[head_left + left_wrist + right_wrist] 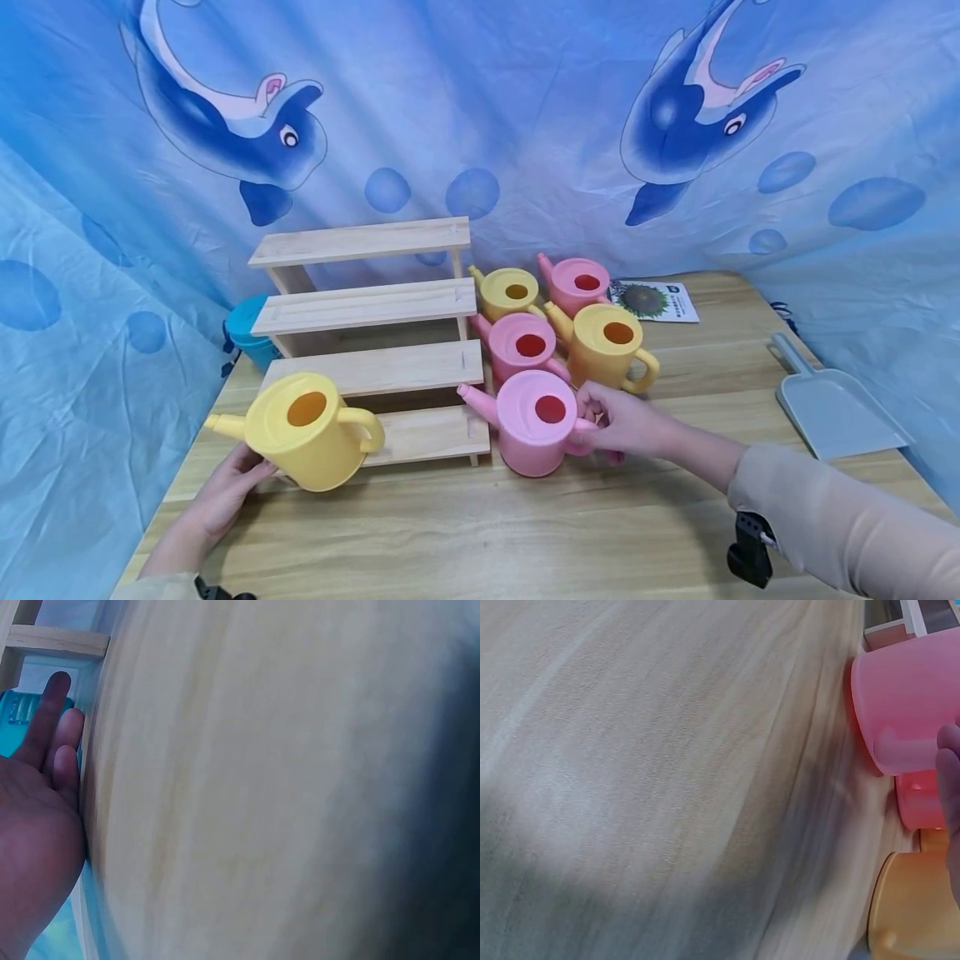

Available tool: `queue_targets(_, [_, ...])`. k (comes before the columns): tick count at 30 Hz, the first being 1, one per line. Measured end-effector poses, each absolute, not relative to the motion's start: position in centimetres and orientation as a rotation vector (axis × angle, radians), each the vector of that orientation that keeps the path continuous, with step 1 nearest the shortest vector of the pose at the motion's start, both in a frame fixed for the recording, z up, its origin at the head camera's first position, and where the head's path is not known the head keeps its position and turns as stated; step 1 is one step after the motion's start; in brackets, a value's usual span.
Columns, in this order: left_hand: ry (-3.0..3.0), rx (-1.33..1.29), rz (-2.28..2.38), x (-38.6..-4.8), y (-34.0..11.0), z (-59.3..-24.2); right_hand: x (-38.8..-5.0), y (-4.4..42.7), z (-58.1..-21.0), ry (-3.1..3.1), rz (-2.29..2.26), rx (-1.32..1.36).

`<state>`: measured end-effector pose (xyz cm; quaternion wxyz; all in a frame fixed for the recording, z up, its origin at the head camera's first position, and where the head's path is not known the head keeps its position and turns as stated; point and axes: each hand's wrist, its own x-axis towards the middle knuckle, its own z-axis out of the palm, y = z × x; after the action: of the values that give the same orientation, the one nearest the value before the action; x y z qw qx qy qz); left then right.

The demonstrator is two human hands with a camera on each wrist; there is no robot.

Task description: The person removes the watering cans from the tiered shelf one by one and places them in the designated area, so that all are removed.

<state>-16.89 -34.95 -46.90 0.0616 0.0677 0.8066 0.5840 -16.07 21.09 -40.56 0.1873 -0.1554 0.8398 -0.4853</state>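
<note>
A yellow watering can (pixel 303 429) is at the left end of the lowest step of a wooden tiered shelf (pixel 375 372), its spout to the left. My left hand (pixel 225 492) is at its lower left side; in the left wrist view, several fingers (pixel 52 724) are extended and the can is out of sight. With my right hand (pixel 626 421) I grip the handle of a pink watering can (pixel 528 442), just right of the shelf. The pink can looks upright, its spout pointing left, and its lower wall shows in the right wrist view.
Behind the pink can stand several more pink and yellow watering cans (pixel 592 350). A printed packet (pixel 667 302) lies at the back, a grey dustpan (pixel 840 408) at the right. A teal container (pixel 251 325) is left of the shelf. Blue dolphin-printed fabric (pixel 525 108) hangs behind.
</note>
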Motion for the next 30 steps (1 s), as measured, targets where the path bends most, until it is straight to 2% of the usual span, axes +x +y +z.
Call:
queue_targets(12, [2.443,0.199,1.763,-16.8,-35.0,-46.9,-16.2,21.6,-40.8,2.337,-1.327,-0.418])
queue_targets(22, [2.452,0.186,1.752,-16.9,-35.1,-47.0,-16.7,22.1,-40.5,2.398,-1.291,-0.535])
queue_targets(30, [2.448,0.183,1.754,-17.0,-35.1,-47.1,-17.5,22.7,-38.3,2.466,-1.194,-0.574])
